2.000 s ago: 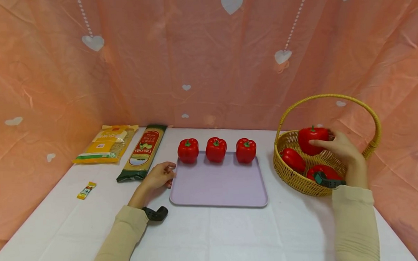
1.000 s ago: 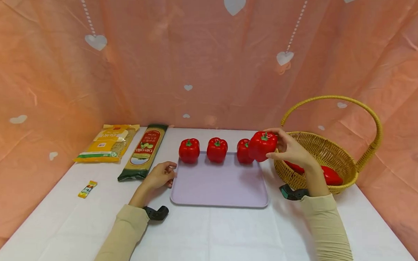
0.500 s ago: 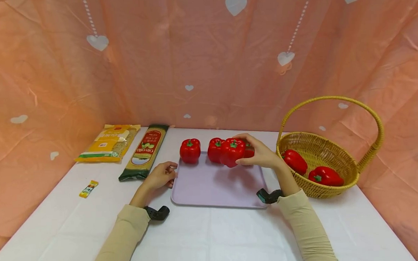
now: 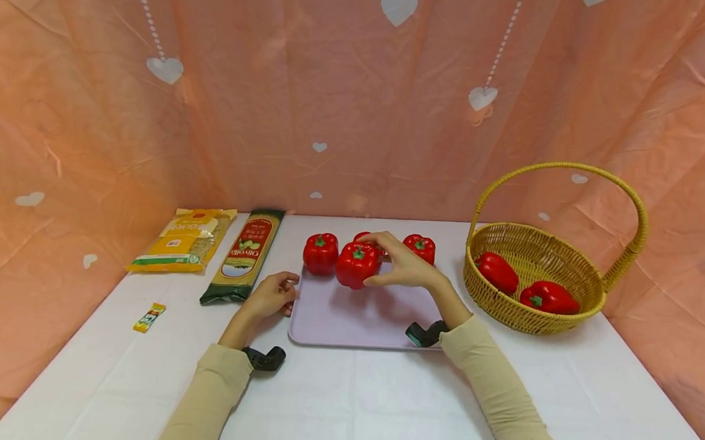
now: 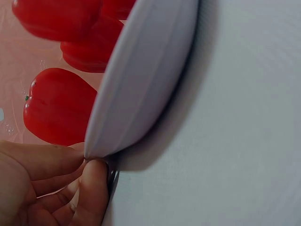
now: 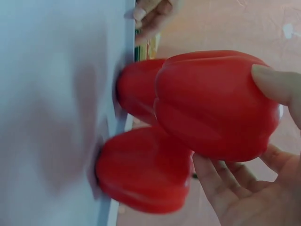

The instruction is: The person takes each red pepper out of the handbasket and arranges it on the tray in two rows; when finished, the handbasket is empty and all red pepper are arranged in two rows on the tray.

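Note:
My right hand [image 4: 402, 263] holds a red bell pepper [image 4: 357, 265] above the lilac tray [image 4: 356, 323], thumb on one side and fingers on the other. In the right wrist view the held bell pepper [image 6: 216, 106] is tilted, its underside apart from the tray. Along the tray's far edge stand a left bell pepper [image 4: 320, 254], a middle one partly hidden behind the held one, and a right bell pepper [image 4: 421, 249]. My left hand [image 4: 270, 295] pinches the tray's left rim; the left wrist view shows thumb and finger at the rim [image 5: 101, 127].
At the right, a wicker basket [image 4: 507, 308] with a tall handle holds two bell peppers [image 4: 549, 297]. To the left lie a green and gold packet [image 4: 245, 256], a yellow bag [image 4: 184, 242] and a small sachet [image 4: 149, 317]. A pink curtain [image 4: 348, 103] hangs behind.
My right hand has carried the bell pepper leftward out of the basket, past the right-hand pepper, to above the tray. The left hand has stayed at the tray's rim.

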Motion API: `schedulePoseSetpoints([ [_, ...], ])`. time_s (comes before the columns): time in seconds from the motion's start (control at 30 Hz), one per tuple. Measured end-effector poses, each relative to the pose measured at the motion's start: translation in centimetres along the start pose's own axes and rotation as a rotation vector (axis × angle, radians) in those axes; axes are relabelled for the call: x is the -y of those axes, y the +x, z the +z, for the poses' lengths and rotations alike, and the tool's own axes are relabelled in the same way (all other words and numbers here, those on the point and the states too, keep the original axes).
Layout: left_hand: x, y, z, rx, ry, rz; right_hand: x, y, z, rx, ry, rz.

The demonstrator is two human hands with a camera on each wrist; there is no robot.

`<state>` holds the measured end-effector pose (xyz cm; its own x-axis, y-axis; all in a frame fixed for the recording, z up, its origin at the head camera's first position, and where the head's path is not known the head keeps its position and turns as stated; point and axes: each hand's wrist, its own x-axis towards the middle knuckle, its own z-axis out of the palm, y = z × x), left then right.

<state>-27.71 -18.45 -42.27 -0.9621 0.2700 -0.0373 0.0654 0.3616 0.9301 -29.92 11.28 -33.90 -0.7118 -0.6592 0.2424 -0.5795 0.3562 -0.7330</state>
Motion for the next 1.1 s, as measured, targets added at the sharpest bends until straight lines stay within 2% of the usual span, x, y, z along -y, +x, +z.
schedulePoseSetpoints([
  [0.2,0.0,-0.1,0.0,0.006,0.002,0.0,-0.6,1.2,1.6,0.014,-0.067,-0.002],
  [0.4,-0.1,-0.1,0.0,0.004,0.007,-0.022,-0.9,1.8,2.9,0.052,-0.073,0.015],
  [0.6,-0.3,0.0,-0.1,-0.008,0.014,-0.035,-1.1,2.4,3.9,0.08,-0.035,0.01],
  [0.83,-0.3,0.0,-0.1,-0.001,0.018,-0.024,-1.4,2.9,4.9,0.076,0.069,0.01],
  [1.1,-0.3,0.0,-0.1,0.003,0.01,-0.039,-1.2,3.3,5.3,0.095,0.058,0.018],
])
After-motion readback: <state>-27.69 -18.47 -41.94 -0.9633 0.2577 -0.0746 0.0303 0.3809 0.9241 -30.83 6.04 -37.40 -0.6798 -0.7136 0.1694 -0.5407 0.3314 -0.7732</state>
